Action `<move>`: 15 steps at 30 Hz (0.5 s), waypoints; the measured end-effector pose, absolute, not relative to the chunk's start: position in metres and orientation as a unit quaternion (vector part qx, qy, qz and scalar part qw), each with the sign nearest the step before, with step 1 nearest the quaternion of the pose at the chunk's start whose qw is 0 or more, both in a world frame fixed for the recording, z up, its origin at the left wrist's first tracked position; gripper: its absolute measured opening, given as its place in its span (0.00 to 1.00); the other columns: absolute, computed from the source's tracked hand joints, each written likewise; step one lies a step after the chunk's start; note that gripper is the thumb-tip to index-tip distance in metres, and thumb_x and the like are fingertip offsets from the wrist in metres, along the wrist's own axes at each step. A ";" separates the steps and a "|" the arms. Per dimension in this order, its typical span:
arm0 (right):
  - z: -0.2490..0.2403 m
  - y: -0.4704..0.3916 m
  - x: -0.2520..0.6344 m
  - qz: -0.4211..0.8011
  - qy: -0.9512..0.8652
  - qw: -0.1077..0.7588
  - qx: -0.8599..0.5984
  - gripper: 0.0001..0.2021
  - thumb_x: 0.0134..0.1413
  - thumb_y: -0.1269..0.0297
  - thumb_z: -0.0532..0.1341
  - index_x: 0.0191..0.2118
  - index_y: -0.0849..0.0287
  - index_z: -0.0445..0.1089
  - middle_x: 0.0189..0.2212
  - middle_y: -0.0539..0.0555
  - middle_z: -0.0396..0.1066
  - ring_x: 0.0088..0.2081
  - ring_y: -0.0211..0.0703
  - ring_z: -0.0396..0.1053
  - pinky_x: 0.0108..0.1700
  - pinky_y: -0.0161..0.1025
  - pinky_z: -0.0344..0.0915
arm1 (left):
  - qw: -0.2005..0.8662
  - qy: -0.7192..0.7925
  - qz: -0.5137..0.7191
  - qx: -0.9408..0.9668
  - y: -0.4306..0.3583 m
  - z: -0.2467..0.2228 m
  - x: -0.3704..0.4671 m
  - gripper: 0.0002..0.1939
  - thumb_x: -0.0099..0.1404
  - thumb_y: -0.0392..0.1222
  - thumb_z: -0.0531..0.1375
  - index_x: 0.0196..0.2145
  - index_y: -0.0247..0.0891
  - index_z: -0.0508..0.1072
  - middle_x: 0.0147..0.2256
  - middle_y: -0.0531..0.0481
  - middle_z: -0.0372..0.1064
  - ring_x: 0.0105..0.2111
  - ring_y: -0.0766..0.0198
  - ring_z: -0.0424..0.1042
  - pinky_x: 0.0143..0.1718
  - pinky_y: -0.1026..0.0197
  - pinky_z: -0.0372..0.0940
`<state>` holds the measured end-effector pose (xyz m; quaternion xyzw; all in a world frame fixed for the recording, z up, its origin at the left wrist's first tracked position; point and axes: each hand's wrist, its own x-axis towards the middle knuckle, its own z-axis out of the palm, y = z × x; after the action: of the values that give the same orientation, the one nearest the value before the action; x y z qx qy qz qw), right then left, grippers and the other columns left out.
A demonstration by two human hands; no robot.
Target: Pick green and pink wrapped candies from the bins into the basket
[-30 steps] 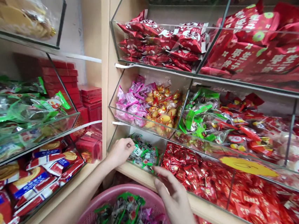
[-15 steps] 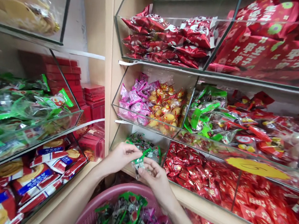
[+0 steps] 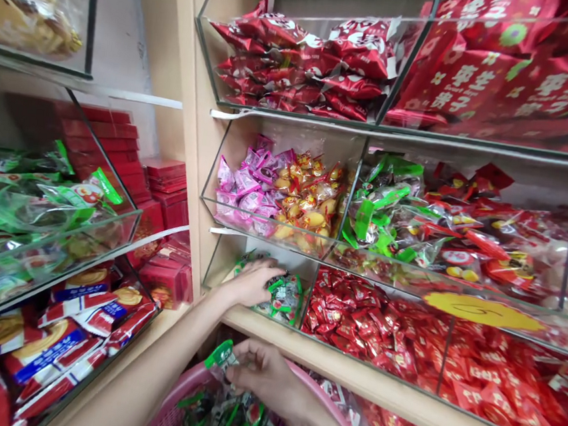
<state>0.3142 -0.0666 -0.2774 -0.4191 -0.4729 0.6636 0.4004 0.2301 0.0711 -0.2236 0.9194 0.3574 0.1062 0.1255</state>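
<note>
My left hand (image 3: 253,282) is inside the low clear bin at the corner, over small green-and-clear packets (image 3: 286,293). Its fingers reach out and bend over them, with the thumb apart; whether a fingertip touches a packet is hard to see. Closer to me, my right hand (image 3: 268,375) pinches one small green-topped packet (image 3: 223,354) between thumb and fingers. That packet is above a pink plastic basket (image 3: 167,406), which holds more green-and-clear packets (image 3: 229,419) and a few purple ones, partly hidden by my right hand and forearm.
Right of the low bin lie red wrapped sweets (image 3: 368,321). Above are pink packets (image 3: 251,183) and yellow ones (image 3: 310,199) behind a clear front panel. A wooden shelf edge (image 3: 349,367) runs between basket and bins. Blue-and-red biscuit packs (image 3: 62,325) fill the left shelf.
My hands were together at one packet in front of the bin. Now the left has let go and moved into the bin, while the right has lowered with the packet toward the basket.
</note>
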 end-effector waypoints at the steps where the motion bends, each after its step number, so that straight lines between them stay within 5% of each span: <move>1: -0.277 -0.067 0.315 0.662 -0.473 0.401 -0.422 0.22 0.32 0.50 0.70 0.30 0.60 0.68 0.22 0.45 0.67 0.24 0.32 0.62 0.29 0.33 0.58 | 0.129 0.346 0.060 0.927 0.070 -0.224 0.238 0.33 0.52 0.38 0.60 0.57 0.44 0.60 0.61 0.42 0.49 0.60 0.48 0.50 0.58 0.44 0.48; 3: -0.276 -0.069 0.317 0.656 -0.471 0.406 -0.427 0.21 0.32 0.50 0.70 0.30 0.60 0.68 0.23 0.46 0.67 0.24 0.33 0.62 0.29 0.33 0.57 | 0.126 0.339 0.001 0.933 0.070 -0.227 0.249 0.36 0.50 0.42 0.62 0.58 0.46 0.59 0.62 0.43 0.47 0.61 0.45 0.48 0.58 0.41 0.46; 9: -0.277 -0.073 0.324 0.659 -0.467 0.411 -0.423 0.20 0.33 0.51 0.70 0.30 0.60 0.69 0.23 0.45 0.67 0.24 0.33 0.61 0.30 0.33 0.57 | 0.050 0.377 0.034 0.924 0.080 -0.231 0.237 0.25 0.51 0.38 0.60 0.49 0.41 0.67 0.52 0.44 0.63 0.53 0.51 0.61 0.53 0.49 0.55; 15: -0.275 -0.076 0.329 0.658 -0.471 0.410 -0.421 0.21 0.32 0.49 0.70 0.31 0.61 0.71 0.23 0.46 0.67 0.24 0.33 0.60 0.30 0.33 0.57 | 0.052 0.387 0.016 0.920 0.084 -0.221 0.215 0.18 0.51 0.36 0.59 0.41 0.45 0.71 0.52 0.50 0.63 0.51 0.53 0.62 0.50 0.53 0.58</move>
<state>0.3294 -0.0762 -0.2751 -0.4207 -0.4714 0.6578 0.4099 0.2148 0.0840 -0.2213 0.9203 0.3873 0.0160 0.0523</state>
